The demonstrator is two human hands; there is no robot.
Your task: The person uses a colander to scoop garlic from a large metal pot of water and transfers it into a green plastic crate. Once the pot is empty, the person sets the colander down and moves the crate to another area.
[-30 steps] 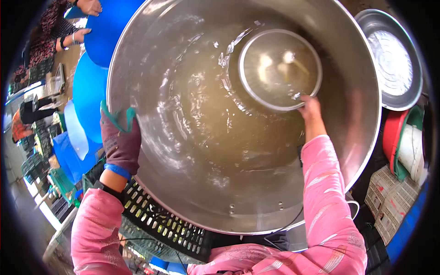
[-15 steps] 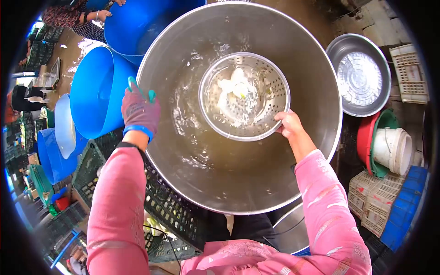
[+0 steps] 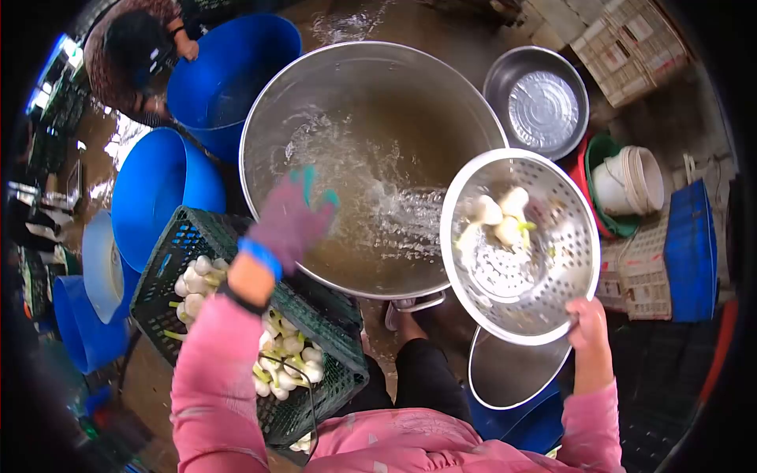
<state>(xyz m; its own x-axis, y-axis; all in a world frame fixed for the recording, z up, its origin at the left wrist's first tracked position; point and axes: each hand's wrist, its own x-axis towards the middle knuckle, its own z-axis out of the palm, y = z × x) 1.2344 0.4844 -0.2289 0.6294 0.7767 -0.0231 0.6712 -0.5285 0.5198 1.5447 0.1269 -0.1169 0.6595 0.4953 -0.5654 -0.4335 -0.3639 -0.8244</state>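
My right hand (image 3: 587, 323) grips the near right rim of a metal colander (image 3: 544, 276). A few white bulbs with green stems (image 3: 509, 217) lie inside it. The tilted colander overlaps the right edge of a large steel tub (image 3: 260, 102), whose cloudy water (image 3: 378, 173) is churned and splashing. Gloved and slightly blurred, my left hand (image 3: 296, 217) hangs over the tub's left side, fingers apart and holding nothing. Below it stands a dark green crate (image 3: 339, 370) with many white bulbs (image 3: 288, 355), partly hidden by my left arm.
Blue tubs (image 3: 162, 185) stand at the left. Another person (image 3: 130, 55) bends by a blue tub at the upper left. A metal basin (image 3: 544, 102), a white bucket (image 3: 631, 181) and pale crates (image 3: 631, 47) are at the right. Another metal vessel (image 3: 516, 370) sits below the colander.
The colander has come out of the water and moved right and nearer in my right hand. My left hand has shifted right over the tub. The view has shifted, showing more of the bulb crate.
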